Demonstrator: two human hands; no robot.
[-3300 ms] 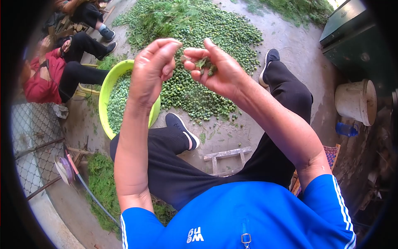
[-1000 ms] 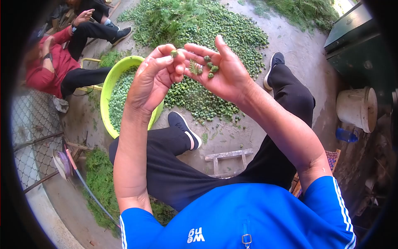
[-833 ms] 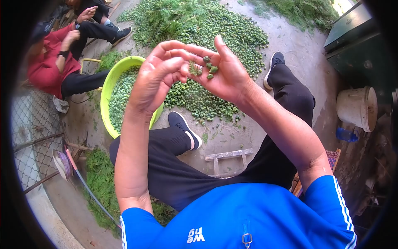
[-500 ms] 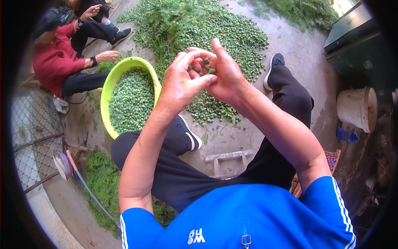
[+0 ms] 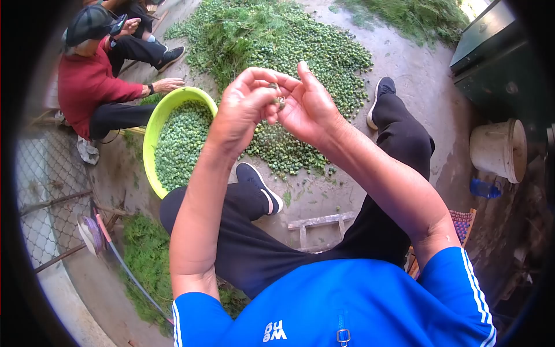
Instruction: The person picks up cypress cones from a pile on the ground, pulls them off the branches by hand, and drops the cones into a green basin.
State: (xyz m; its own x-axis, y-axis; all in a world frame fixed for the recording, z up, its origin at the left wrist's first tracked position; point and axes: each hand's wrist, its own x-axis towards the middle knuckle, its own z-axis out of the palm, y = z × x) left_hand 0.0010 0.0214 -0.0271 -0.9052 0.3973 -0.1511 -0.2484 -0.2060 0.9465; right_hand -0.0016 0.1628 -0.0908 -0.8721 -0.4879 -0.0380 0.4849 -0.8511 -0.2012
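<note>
My left hand (image 5: 240,110) and my right hand (image 5: 312,113) are raised together in front of me, fingers meeting. A few small round green cones (image 5: 281,103) show between them. The fingers of my left hand are curled in a pinch around some. My right hand is cupped, its palm turned inward and thumb pointing up, with cones against its fingers. How many cones are inside is hidden. Below and to the left stands a lime-green tub (image 5: 151,147) filled with similar cones. A wide pile of green cones (image 5: 324,58) covers the ground behind my hands.
Feathery green branches (image 5: 237,40) lie on the pile, and more foliage (image 5: 147,248) is at lower left. A person in a red top (image 5: 92,81) sits at left, one hand near the tub. A small wooden frame (image 5: 321,221), a white bucket (image 5: 496,149) and a wire fence (image 5: 49,173) surround me.
My left hand has turned and its fingers have closed more; fewer cones show between my hands. The other person has leaned in, a hand now at the tub's rim.
</note>
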